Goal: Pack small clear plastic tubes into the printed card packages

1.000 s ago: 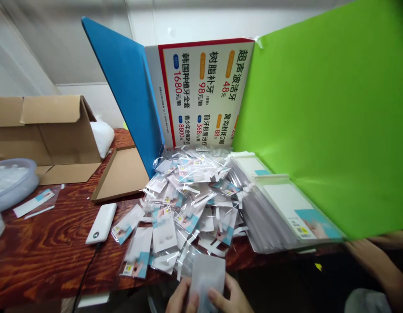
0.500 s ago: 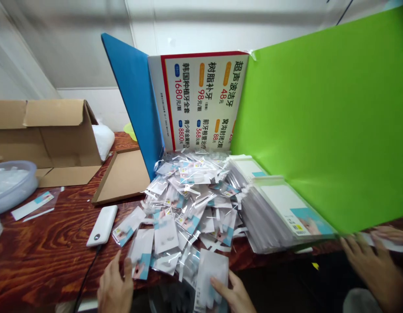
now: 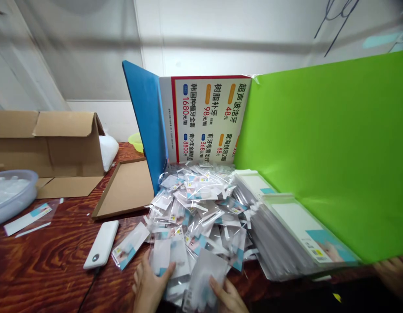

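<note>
My right hand [image 3: 229,298] pinches a clear plastic packet [image 3: 206,271] at the lower middle, with the thumb on its front. Whitish, blurred shapes show through the film. Beside it, my left hand [image 3: 152,282] is closed around the lower left part of another clear packet [image 3: 161,255], which has a white card with a blue corner. Its thumb crosses the front and the fingers lie along the left edge. Both hands are at the near end of a loose heap of similar packets [image 3: 201,213].
A stack of packets [image 3: 286,243] stands on the right along a green panel [image 3: 318,143]. Left are a white power bank [image 3: 101,244] with a cable, a cardboard tray [image 3: 126,187], a tub of white items [image 3: 33,180] and a cardboard box [image 3: 67,152]. Another person's hand [image 3: 395,274] shows at the right edge.
My left hand has moved right and closed on a packet that lay at the heap's near edge. My right hand still holds its packet. The view has tilted up, and the other person's hand has moved right.
</note>
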{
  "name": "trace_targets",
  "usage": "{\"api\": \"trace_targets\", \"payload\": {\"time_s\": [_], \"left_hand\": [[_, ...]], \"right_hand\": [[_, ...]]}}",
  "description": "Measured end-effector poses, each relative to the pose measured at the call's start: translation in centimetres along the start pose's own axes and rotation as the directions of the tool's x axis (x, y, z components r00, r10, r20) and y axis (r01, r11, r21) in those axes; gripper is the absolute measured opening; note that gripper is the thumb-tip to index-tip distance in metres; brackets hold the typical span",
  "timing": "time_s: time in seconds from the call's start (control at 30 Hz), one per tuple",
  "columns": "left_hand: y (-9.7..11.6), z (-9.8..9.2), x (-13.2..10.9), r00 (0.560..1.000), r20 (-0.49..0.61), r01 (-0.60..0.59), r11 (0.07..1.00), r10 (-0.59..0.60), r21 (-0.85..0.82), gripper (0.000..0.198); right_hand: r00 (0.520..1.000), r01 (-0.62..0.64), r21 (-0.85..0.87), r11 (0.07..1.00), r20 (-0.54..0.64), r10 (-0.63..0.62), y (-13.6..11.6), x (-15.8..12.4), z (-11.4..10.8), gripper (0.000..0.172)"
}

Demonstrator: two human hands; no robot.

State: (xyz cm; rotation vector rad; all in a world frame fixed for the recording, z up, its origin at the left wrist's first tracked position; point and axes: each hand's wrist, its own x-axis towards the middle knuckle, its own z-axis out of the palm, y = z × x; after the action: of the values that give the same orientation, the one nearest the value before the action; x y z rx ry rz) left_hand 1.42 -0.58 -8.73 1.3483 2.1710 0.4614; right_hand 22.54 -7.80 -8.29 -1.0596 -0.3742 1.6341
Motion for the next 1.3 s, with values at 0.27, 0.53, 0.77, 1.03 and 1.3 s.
{"api": "trace_targets", "payload": {"time_s": [0.27,0.53,0.77,1.03,1.3], "left_hand": [[-2.9,1.7,1.5,0.984,0.162,-0.031,0.970,0.071,-0.239,0.071],[-2.6,2.1,2.1,0.978,-0.004,-0.209,0.978,0.209,0.022,0.060],[-2.8,4.0,2.1,0.973,0.117,-0.187,0.976,0.199,-0.108,0.060],[-1.9,3.3,2.1,0.957,0.143,-0.240,0.965,0.253,-0.102,0.072],[-1.1,3.8,2.1,0.935,-0.070,-0.356,0.910,0.349,-0.212,0.073]], "right_hand": [[0.929,0.237,-0.453,0.859,-0.153,-0.337,3.2,3.9,2.5,0.074],[0.879,0.386,-0.478,0.789,-0.070,-0.472,5.5,5.1,2.7,0.103],[0.881,0.432,-0.396,0.810,-0.007,-0.473,3.0,5.9,4.6,0.089],[0.904,0.407,-0.389,0.827,0.043,-0.424,2.2,7.3,4.1,0.089],[0.871,0.479,-0.463,0.746,0.144,-0.469,1.6,9.0,3.1,0.099]]}}
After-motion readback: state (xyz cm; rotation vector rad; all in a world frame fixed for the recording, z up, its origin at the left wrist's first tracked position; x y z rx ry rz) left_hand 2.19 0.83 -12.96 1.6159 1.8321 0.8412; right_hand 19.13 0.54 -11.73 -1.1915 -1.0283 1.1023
